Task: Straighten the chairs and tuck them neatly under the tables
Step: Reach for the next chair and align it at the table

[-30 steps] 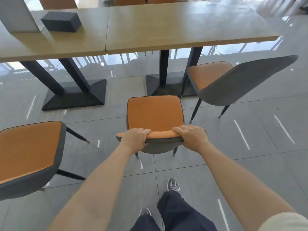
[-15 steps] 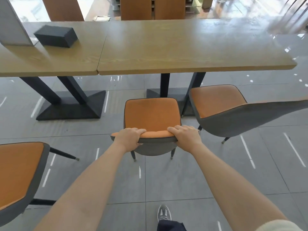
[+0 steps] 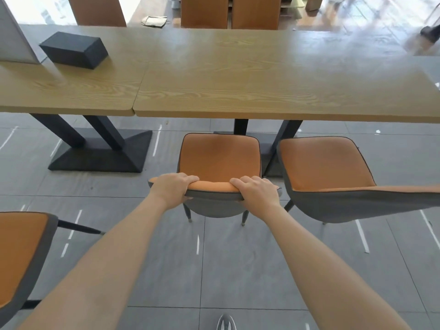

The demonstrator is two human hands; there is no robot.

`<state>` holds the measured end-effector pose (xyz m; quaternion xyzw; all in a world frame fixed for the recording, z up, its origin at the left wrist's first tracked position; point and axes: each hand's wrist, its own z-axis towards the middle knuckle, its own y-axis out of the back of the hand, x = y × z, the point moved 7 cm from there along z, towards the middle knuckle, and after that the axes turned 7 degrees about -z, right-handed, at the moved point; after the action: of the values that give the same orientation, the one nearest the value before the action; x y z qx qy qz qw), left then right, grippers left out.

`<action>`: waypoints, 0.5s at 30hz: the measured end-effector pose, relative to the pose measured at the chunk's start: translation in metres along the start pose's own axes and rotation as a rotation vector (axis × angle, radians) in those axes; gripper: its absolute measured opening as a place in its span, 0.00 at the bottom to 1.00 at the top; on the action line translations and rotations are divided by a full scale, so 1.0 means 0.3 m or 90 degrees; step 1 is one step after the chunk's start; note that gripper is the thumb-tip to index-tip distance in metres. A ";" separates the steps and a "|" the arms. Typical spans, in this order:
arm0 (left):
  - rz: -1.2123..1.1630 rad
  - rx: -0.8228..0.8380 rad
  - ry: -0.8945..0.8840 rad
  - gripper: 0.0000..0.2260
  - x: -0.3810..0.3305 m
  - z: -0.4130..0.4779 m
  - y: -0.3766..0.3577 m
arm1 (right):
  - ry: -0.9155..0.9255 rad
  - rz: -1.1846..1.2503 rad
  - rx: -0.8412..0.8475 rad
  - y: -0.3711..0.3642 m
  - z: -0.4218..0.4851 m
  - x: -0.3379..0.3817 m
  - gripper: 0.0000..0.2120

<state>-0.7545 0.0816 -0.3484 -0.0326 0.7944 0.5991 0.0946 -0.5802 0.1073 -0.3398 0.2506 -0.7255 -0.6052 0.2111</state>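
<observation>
A person's left hand [image 3: 172, 188] and right hand [image 3: 256, 191] are both clamped on the top edge of the backrest of an orange-and-grey chair [image 3: 219, 160] at the centre of the frame, fingers curled over the orange padding and each grip closed tight on the rim. The chair faces a long wooden worktop [image 3: 273, 75] that spans the upper half of the frame; the front edge of its seat lies just at the worktop's near edge, with most of the seat still showing out in front of it.

A second chair [image 3: 326, 163] stands just beside it at centre right, turned at an angle, its grey back sweeping off the right edge. A third chair [image 3: 21, 253] sits at lower left, well apart from the worktop and partly cut by the frame.

A second worktop [image 3: 71, 91] butts against the first at upper left; on it rest a dark box [image 3: 73, 50] and a grey upright stand [image 3: 14, 44]. Black pedestal bases [image 3: 100, 153] carry both worktops over a grey tiled floor [image 3: 226, 270]. The tip of a shoe [image 3: 225, 323] shows at the bottom edge. More chair backs [image 3: 228, 11] line the far side at the top.
</observation>
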 end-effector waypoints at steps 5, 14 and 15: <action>0.018 -0.002 0.016 0.18 0.030 -0.008 0.009 | -0.005 0.010 -0.002 -0.007 0.020 0.027 0.17; -0.015 -0.021 0.056 0.27 0.040 -0.089 0.012 | -0.060 0.023 0.110 0.009 0.012 0.038 0.22; -0.020 -0.023 0.066 0.28 0.050 -0.121 0.014 | -0.075 0.023 0.118 0.015 0.007 0.046 0.24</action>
<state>-0.7740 0.0488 -0.3376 -0.0778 0.7868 0.6090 0.0623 -0.5928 0.1012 -0.3357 0.2204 -0.7939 -0.5451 0.1549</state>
